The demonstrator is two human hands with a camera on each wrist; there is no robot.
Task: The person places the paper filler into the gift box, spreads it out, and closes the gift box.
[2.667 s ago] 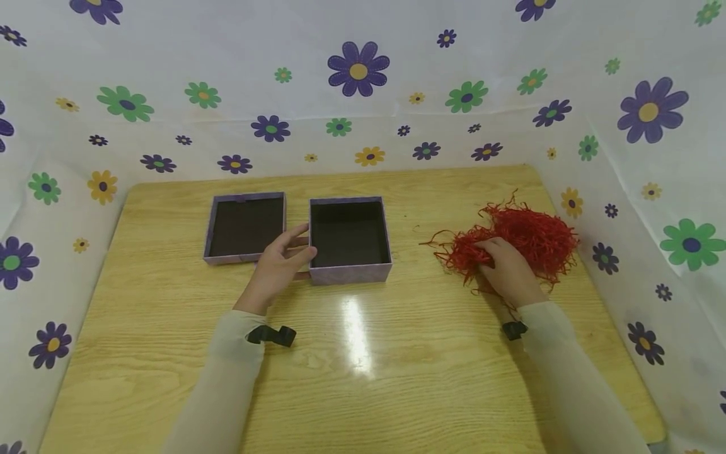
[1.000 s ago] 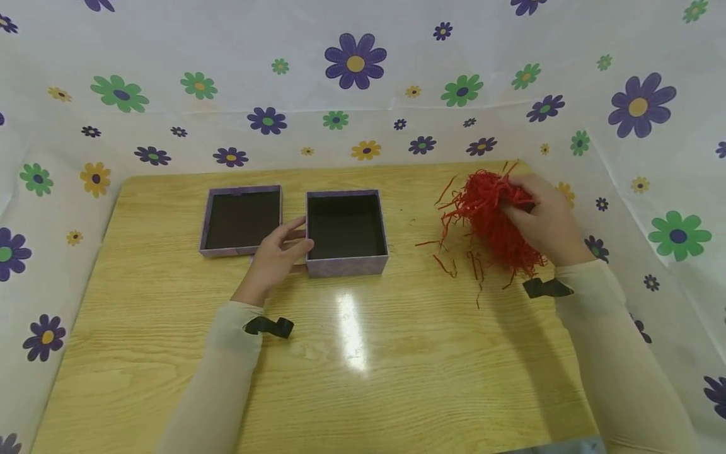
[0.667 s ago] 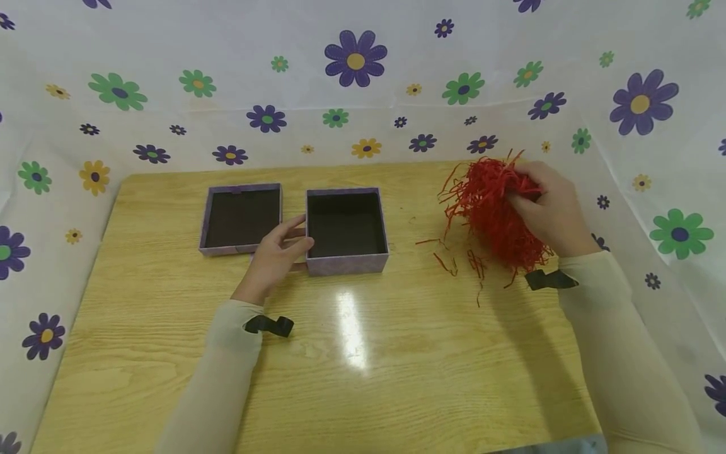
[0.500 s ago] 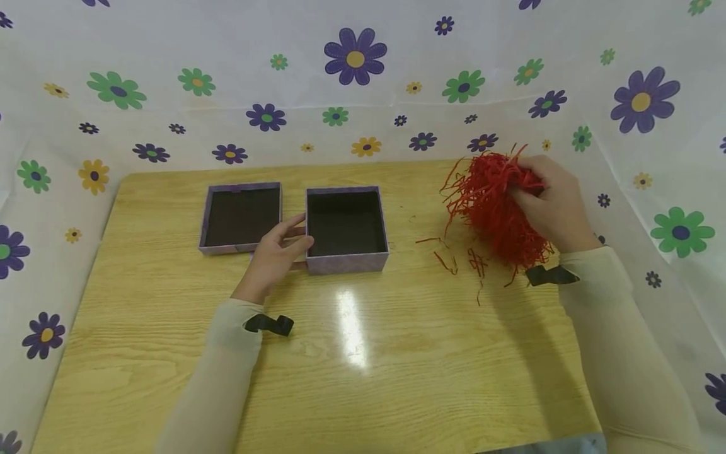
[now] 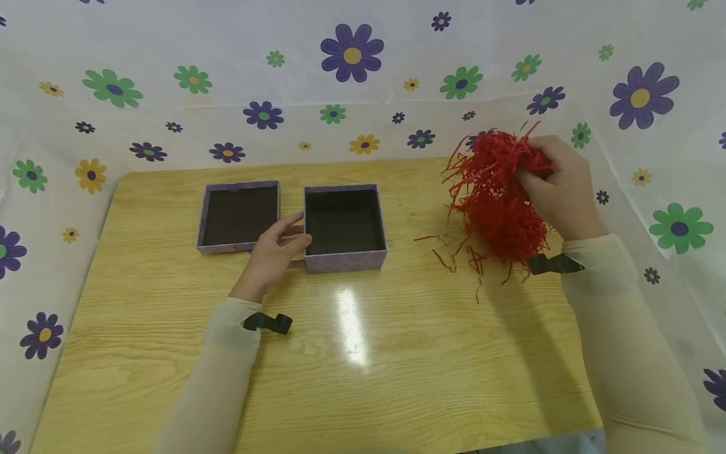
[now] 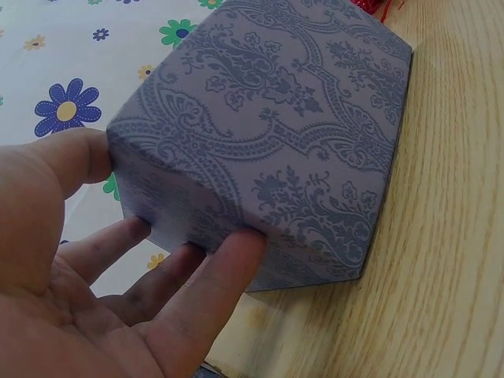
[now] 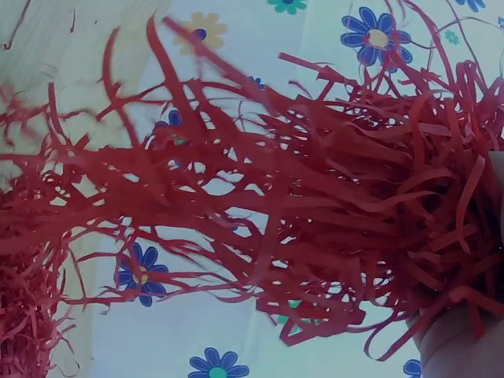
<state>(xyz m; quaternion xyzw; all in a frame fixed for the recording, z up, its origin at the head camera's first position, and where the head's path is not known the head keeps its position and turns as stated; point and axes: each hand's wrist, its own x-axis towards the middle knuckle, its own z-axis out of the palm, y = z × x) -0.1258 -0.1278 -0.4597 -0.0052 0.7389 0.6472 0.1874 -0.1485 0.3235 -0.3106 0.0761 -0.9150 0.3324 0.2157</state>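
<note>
My left hand (image 5: 272,255) touches the left wall of a purple patterned box (image 5: 346,261) with its fingertips and thumb. The fingers (image 6: 209,299) are fairly straight against the box's outer side in the left wrist view. The box is open at the top, and its dark inside shows. At the right, my right hand (image 5: 561,189) grips a bunch of red shredded paper (image 5: 499,151) and holds it raised. Strands hang down from the grip to the rest of the pile (image 5: 507,227) on the table. In the right wrist view the shredded paper (image 7: 354,189) hides most of the fingers.
A shallow purple lid (image 5: 241,217) with a dark inside lies left of the box. Loose red strands (image 5: 476,258) lie on the wooden table (image 5: 351,403) between box and pile. A white flowered cloth (image 5: 227,38) stands around the back and sides.
My right hand has taken hold of the shredded paper and lifted it up and away, stretching the strands from the pile. My left hand stays at the box.
</note>
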